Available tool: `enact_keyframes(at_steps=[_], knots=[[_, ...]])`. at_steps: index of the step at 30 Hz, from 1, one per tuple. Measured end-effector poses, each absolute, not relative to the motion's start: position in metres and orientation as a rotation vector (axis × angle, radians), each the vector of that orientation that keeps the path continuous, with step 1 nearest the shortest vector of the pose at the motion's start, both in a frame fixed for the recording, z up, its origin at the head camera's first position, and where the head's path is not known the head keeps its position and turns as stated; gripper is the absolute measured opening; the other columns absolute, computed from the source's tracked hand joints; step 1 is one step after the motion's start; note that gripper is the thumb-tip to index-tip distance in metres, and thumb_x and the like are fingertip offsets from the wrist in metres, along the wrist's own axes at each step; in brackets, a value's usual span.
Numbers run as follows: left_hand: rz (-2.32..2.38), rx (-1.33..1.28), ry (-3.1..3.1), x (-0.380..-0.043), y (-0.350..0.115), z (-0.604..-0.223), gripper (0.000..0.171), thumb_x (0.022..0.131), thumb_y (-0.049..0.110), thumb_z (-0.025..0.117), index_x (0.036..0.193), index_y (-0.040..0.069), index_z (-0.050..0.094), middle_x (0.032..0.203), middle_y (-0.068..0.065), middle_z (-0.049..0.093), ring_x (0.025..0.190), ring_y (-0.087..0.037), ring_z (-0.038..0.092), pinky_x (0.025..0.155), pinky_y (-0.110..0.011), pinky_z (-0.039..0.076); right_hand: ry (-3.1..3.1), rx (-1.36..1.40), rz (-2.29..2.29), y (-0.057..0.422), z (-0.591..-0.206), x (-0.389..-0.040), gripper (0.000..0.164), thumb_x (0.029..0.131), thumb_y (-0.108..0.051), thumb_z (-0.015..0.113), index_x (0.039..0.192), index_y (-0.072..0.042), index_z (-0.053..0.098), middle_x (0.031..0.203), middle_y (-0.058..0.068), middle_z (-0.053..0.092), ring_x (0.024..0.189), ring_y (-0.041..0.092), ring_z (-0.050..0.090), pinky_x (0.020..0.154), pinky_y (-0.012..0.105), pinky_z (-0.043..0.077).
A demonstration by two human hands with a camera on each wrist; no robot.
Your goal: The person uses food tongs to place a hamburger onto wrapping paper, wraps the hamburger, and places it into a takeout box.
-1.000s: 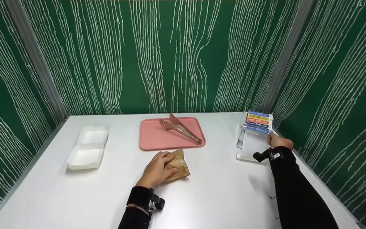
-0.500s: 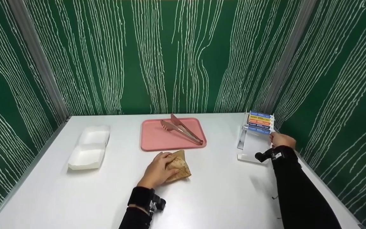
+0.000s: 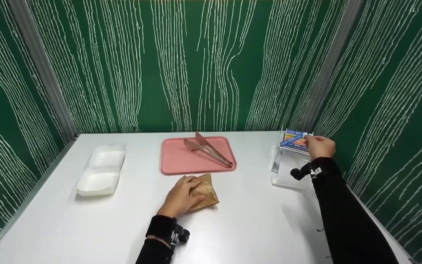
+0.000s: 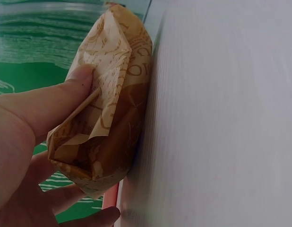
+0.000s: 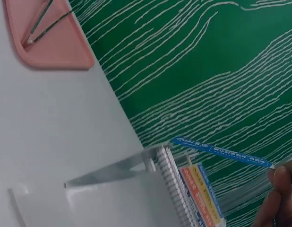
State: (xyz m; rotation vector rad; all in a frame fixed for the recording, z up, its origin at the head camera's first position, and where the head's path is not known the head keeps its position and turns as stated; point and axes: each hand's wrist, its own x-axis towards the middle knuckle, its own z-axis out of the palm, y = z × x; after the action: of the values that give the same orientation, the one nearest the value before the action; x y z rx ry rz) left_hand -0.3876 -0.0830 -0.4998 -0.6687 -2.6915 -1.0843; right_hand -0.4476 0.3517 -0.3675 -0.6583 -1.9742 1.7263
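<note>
My left hand (image 3: 180,194) rests around a brown printed-paper-wrapped packet (image 3: 206,190) on the white table. In the left wrist view its thumb (image 4: 73,92) presses the folded wrapper, with fingers behind and below it. What the paper wraps is hidden. My right hand (image 3: 321,146) is above a label dispenser (image 3: 294,170) at the far right, pinching one end of a blue label strip (image 5: 226,153). This strip slants over the rows of coloured labels (image 5: 202,196); white print shows on it in the right wrist view.
Metal tongs (image 3: 213,152) lie on a pink tray (image 3: 174,159) beyond the packet. An open white takeaway box (image 3: 99,179) stands to the left. Green panels (image 3: 211,66) with white wavy lines close in the back and sides of the table.
My right hand has risen and moved away from the dispenser's lower right side, bringing a blue label strip up at a slant. My left hand and the packet stay in place.
</note>
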Motion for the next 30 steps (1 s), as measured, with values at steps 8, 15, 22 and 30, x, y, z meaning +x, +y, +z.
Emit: enact_keyframes(at_steps=[8, 15, 22, 30], knots=[[-1.081, -0.67, -2.691, -0.387, -0.084, -0.5, 0.061, 0.092, 0.028, 0.082, 0.144, 0.005, 0.062, 0.149, -0.018, 0.055, 0.146, -0.045, 0.04, 0.119, -0.058, 0.035, -2.135, -0.23, 1.881, 0.303, -0.352, -0.443, 0.015, 0.1, -0.021, 0.072, 0.105, -0.006, 0.072, 0.085, -0.006, 0.066, 0.084, 0.01, 0.061, 0.072, 0.02, 0.055], [-1.081, -0.679, -2.685, -0.386, -0.083, -0.499, 0.06, 0.092, 0.028, 0.082, 0.145, 0.006, 0.063, 0.148, -0.018, 0.056, 0.145, -0.045, 0.042, 0.119, -0.058, 0.036, -2.449, 0.353, 1.928, 0.248, -0.361, -0.433, 0.015, 0.1, -0.019, 0.072, 0.108, -0.006, 0.07, 0.104, 0.001, 0.07, 0.101, 0.022, 0.064, 0.089, 0.036, 0.057], [-1.081, -0.656, -2.691, -0.388, -0.082, -0.498, 0.06, 0.09, 0.026, 0.083, 0.143, 0.006, 0.064, 0.147, -0.012, 0.057, 0.145, -0.04, 0.044, 0.12, -0.053, 0.035, -2.638, 0.775, 1.875, 0.204, -0.378, -0.423, 0.022, 0.094, -0.012, 0.077, 0.112, -0.004, 0.067, 0.11, 0.013, 0.074, 0.101, 0.028, 0.071, 0.09, 0.046, 0.058], [-1.092, -0.631, -2.725, -0.389, -0.083, -0.499, 0.063, 0.091, 0.028, 0.083, 0.145, 0.006, 0.062, 0.15, -0.014, 0.055, 0.145, -0.037, 0.044, 0.12, -0.053, 0.035, -2.662, 0.91, 1.986, 0.172, -0.408, -0.421, 0.034, 0.087, 0.006, 0.078, 0.111, -0.005, 0.056, 0.094, 0.009, 0.074, 0.084, 0.015, 0.071, 0.074, 0.028, 0.059]])
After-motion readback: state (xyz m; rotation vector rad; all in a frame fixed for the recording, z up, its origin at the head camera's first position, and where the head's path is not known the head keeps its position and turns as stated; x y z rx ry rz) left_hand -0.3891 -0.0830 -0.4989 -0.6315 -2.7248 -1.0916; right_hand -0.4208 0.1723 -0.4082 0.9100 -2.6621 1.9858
